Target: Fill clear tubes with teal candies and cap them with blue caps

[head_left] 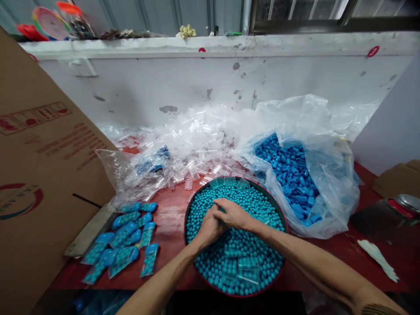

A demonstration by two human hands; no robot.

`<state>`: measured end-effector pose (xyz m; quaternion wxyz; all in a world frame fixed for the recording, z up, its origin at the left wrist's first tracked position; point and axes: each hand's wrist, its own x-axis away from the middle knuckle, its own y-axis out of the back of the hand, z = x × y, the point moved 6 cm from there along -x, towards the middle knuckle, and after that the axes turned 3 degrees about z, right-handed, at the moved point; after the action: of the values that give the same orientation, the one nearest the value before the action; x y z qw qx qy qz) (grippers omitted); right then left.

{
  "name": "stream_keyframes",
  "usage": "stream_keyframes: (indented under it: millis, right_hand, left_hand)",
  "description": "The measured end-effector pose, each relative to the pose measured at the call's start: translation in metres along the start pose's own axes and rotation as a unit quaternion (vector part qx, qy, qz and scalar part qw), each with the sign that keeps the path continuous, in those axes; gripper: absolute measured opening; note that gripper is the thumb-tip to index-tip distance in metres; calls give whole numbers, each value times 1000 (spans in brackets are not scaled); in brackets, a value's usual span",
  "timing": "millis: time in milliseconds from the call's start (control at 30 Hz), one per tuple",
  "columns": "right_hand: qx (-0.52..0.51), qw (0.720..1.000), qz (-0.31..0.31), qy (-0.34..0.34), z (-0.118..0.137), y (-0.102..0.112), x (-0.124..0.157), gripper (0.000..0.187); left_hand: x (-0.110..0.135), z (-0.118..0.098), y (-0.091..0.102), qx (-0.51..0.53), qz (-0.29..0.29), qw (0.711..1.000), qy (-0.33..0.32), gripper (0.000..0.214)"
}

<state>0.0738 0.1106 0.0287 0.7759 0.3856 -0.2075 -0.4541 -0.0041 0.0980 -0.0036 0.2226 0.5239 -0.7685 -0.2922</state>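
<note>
We have our left hand [210, 227] and right hand [234, 213] touching over turquoise beads [271, 249], cannot tell whether the 2 grasp anything, and see blue caps [290, 175] to their right.

We face a white wall [131, 87] marked by grey patches [168, 109], with a white plate [82, 68] at left. Above it we see a pale ledge [288, 45], ribbed grey panels [157, 17] and, to the right, a barred, dark-framed window [295, 11]. A plain partition [392, 109] stands at right. Light glints off our red table [172, 214].
</note>
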Motion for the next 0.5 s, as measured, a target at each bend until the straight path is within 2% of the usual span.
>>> stream_keyframes:
  millis: [67,167,233,333,500]
  right_hand:
    - [133,988,-55,-50,-16,29,-6,33]
    - [291,942,-85,-141,-46,57,-13,33]
    - [318,932,-72,-157,-62,59,-16,33]
    - [324,931,-50,-158,-78,58,-15,32]
    - [323,936,7,-137,-90,70,-10,29]
  left_hand:
    - [3,0,4,-41,-6,999,2,51]
    - [3,0,8,-75,10,997,-11,55]
    - [2,0,9,-75,24,997,-20,54]
    - [2,0,10,-71,33,997,-23,54]
    - [5,1,11,-91,36,995,-31,55]
